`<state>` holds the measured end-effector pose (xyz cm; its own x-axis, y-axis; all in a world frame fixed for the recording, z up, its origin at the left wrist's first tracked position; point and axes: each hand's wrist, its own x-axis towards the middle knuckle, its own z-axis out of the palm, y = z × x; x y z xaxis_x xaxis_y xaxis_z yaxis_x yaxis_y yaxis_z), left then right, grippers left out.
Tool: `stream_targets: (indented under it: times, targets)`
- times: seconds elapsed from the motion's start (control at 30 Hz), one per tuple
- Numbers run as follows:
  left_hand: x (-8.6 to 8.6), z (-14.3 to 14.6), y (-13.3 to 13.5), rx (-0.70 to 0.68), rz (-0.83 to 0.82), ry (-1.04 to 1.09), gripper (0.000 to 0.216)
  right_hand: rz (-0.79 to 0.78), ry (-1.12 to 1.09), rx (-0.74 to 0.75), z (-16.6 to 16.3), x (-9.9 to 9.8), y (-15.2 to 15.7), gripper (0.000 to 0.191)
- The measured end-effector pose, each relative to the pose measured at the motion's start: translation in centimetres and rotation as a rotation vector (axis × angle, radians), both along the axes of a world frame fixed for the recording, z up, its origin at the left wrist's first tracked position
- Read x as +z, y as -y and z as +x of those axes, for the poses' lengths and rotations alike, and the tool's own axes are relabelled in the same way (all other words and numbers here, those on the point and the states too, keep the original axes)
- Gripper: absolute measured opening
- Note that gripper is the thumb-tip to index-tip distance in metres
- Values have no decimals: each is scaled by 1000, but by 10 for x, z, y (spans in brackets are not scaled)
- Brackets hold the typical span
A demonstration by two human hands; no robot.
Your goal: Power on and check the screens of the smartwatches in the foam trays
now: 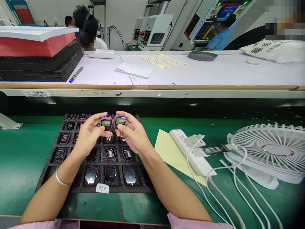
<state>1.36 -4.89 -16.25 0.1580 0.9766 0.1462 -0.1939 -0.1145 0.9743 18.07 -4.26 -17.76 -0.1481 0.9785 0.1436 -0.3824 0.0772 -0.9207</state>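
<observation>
Both hands are raised over a black foam tray point(100, 187) whose compartments hold several smartwatch bodies without straps. Between thumb and fingers, my left hand point(89, 133) grips a purple-framed smartwatch point(106, 123) with a lit screen showing green and white. My right hand point(133, 133) pinches a second purple smartwatch point(119, 121), its screen lit the same way. The two watches are side by side, faces toward me. Below them in the tray, some watches such as this one point(111, 154) show white text, while the front-row watch point(110, 174) is dark. My forearms hide parts of the tray.
Right of the tray lie a yellow sheet point(164, 146), a white power strip point(190, 152) with cables, and a white fan point(269, 152). A raised shelf point(166, 76) crosses behind, bearing stacked foam point(43, 66), a marker point(76, 74) and papers point(134, 70). Other people sit beyond.
</observation>
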Motion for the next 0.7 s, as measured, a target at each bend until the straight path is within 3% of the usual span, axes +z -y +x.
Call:
stream_targets:
  times: [0.7]
  targets:
    - [4, 0, 1, 5, -16, 7, 46, 13, -19, -18, -2, 1, 0, 41]
